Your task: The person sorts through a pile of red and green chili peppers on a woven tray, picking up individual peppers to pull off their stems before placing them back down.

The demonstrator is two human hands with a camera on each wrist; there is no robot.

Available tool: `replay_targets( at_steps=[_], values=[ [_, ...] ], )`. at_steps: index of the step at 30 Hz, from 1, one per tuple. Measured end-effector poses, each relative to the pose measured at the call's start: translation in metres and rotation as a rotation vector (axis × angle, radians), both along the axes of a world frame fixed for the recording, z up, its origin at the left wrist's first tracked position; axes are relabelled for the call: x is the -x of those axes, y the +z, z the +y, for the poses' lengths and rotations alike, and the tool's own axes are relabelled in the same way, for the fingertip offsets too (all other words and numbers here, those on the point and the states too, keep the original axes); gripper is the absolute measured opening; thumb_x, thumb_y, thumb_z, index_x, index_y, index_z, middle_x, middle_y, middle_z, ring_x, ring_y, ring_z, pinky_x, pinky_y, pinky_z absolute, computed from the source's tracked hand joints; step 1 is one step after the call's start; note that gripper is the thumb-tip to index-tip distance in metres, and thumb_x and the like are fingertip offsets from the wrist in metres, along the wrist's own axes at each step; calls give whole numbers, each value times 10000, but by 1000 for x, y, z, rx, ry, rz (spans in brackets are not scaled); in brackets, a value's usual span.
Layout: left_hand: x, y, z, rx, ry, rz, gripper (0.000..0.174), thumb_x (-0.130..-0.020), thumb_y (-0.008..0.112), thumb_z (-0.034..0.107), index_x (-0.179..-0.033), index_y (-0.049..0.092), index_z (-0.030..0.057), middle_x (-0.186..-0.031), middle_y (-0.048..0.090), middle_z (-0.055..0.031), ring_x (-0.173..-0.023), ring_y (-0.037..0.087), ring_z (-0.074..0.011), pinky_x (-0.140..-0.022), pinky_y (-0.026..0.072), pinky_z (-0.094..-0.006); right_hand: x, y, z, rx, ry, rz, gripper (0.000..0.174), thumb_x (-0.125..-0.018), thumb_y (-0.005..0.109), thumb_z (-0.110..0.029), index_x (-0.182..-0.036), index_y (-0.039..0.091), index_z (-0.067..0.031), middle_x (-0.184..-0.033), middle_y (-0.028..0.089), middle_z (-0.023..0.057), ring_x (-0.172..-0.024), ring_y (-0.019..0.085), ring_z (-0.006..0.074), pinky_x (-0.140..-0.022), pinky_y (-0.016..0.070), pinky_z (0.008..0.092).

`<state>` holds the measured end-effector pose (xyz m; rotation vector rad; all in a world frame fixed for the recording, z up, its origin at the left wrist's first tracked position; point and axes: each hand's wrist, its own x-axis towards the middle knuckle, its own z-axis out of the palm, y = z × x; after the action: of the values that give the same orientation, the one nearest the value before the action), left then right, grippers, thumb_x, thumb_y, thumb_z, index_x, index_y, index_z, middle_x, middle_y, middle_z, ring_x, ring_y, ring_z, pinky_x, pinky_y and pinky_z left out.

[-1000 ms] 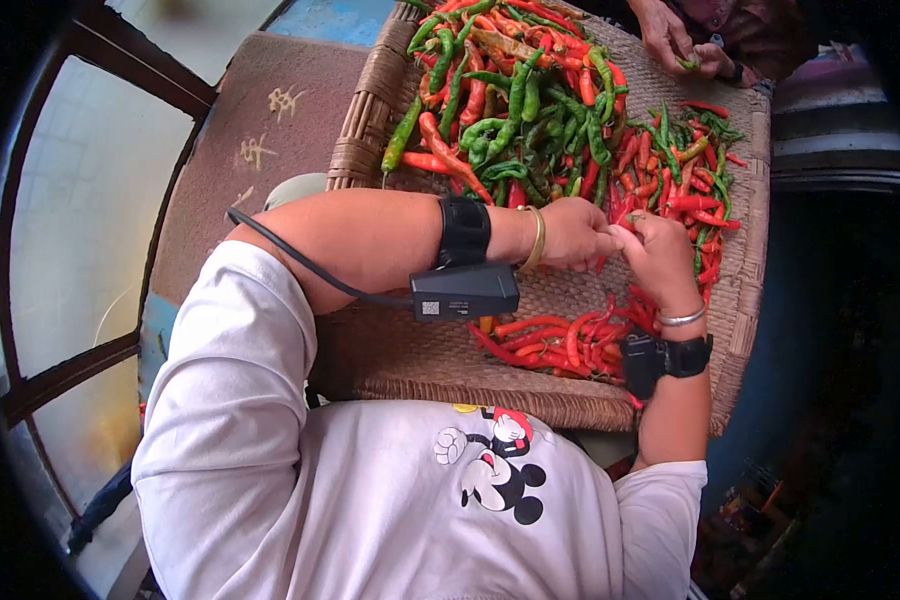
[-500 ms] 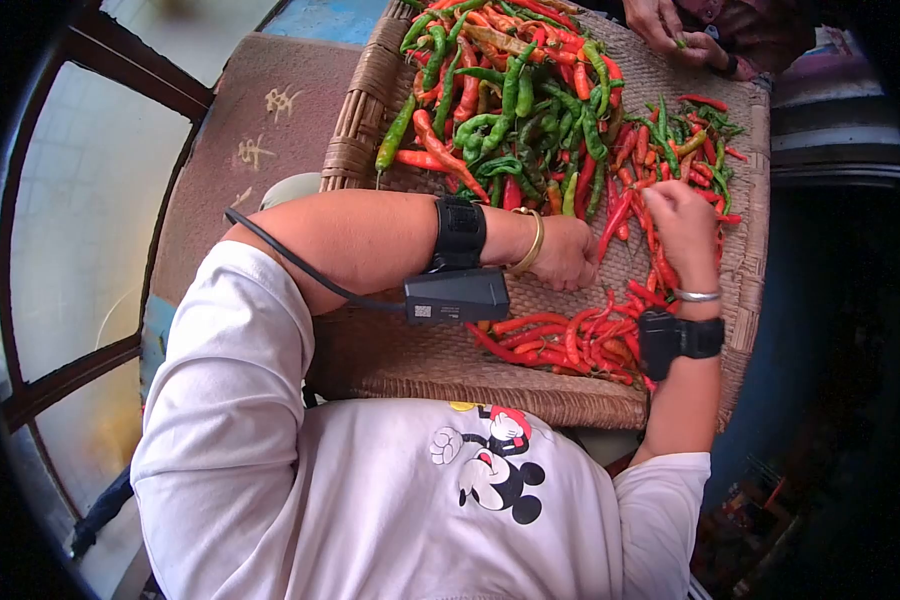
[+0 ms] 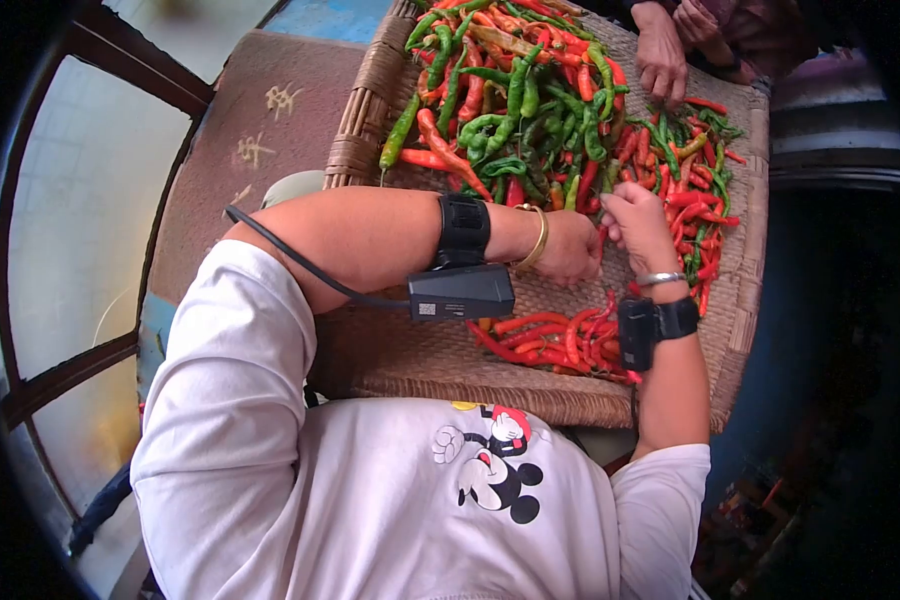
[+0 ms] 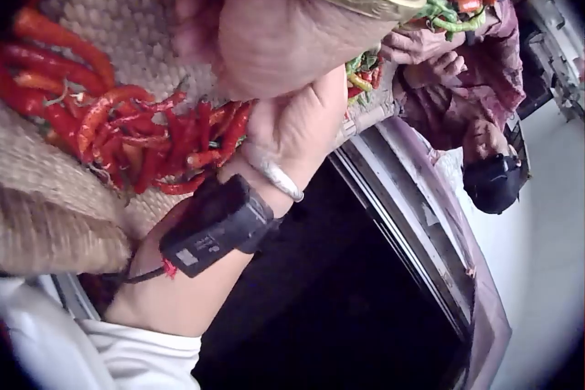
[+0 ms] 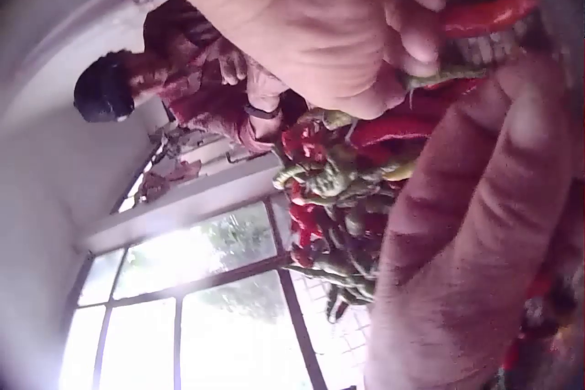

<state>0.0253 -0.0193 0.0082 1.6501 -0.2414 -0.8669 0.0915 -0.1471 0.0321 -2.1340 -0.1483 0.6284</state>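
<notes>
A red chili pepper [image 3: 602, 236] shows at the curled fingers of my left hand [image 3: 567, 250], which grips it over the woven tray [image 3: 450, 372]. My right hand [image 3: 642, 228] is close beside, thumb and finger pinched together at the pepper's upper end. In the right wrist view a thin green stem [image 5: 450, 74] runs between the fingertips of my two hands. My left hand [image 4: 292, 38] mostly hides its own fingers in the left wrist view. Loose red chili peppers [image 3: 545, 342] lie in a small heap near the tray's front edge, below both hands.
Beyond my hands lies a large pile of mixed red and green peppers [image 3: 520, 110]. A smaller mixed pile [image 3: 695, 190] is at the right. Another person's hand [image 3: 662, 65] reaches down at the tray's far right. A reddish-brown board [image 3: 270, 130] stands left of the tray.
My right hand moved from my left hand out to the right-hand pile, then back with a red pepper to my left hand. The other person's hand has come down toward the peppers.
</notes>
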Motion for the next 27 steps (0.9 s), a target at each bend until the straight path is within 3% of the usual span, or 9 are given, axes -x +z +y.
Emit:
replay_targets(
  at_steps=[3,8,11,16,18,20,22,24,27],
  values=[
    [1,2,1,5,10,-25,186,-787,544,204,-739,572,27,-596,557,-34,-531,530,-113,-492,435,-254,7,16,-11,-188,-76,213,137,-781,538,-172,-677,489,-96,-556,497,-23,-407,406,24,-361,295,154],
    [0,0,0,-69,48,-81,198,-776,560,220,-764,578,23,-582,558,-45,-538,540,-140,-522,441,-273,19,30,-19,-264,-61,300,146,-787,542,-175,-678,487,-95,-557,500,-20,-413,413,28,-362,298,154],
    [2,7,3,-148,-33,-268,211,-766,574,236,-787,588,27,-620,574,-59,-591,552,-157,-566,445,-287,12,32,-33,-296,-102,251,104,-793,538,-176,-748,531,-82,-574,508,-15,-417,411,29,-362,304,154],
    [4,-11,-3,-175,-130,-310,229,-760,568,252,-815,601,33,-718,598,-100,-684,571,-205,-626,443,-317,-17,40,-66,-525,-398,-33,131,-819,526,-192,-848,535,-65,-601,522,-15,-437,436,33,-367,329,149],
    [4,-12,-4,-183,-149,-334,234,-759,565,255,-821,604,33,-748,602,-114,-706,574,-221,-639,442,-326,-21,37,-67,-484,-422,-101,161,-821,523,-183,-912,537,-50,-622,524,-15,-463,450,31,-372,341,150],
    [3,-13,-4,-192,-181,-330,234,-755,560,250,-848,606,40,-767,603,-129,-719,575,-251,-654,443,-336,-15,32,-54,-198,-378,-259,206,-812,533,-171,-968,535,-36,-627,512,-22,-480,447,26,-381,341,145],
    [3,-12,-4,-192,-184,-334,235,-751,561,248,-849,606,40,-768,602,-131,-722,575,-254,-657,443,-337,-7,23,-40,-21,-93,-258,198,-781,564,-153,-927,575,-19,-655,537,-11,-533,493,53,-455,399,184],
    [3,-11,-3,-191,-189,-339,235,-748,562,247,-849,606,40,-769,602,-133,-724,575,-256,-660,443,-338,-2,7,-28,90,86,-307,223,-743,593,-161,-910,581,-14,-633,567,50,-546,538,121,-495,434,253],
    [3,-10,-2,-197,-182,-362,231,-744,563,243,-845,606,40,-766,603,-133,-725,576,-258,-662,444,-343,4,-4,-8,412,261,-607,283,-707,598,-247,-908,579,-48,-665,578,160,-632,567,324,-574,451,390]
  ],
)
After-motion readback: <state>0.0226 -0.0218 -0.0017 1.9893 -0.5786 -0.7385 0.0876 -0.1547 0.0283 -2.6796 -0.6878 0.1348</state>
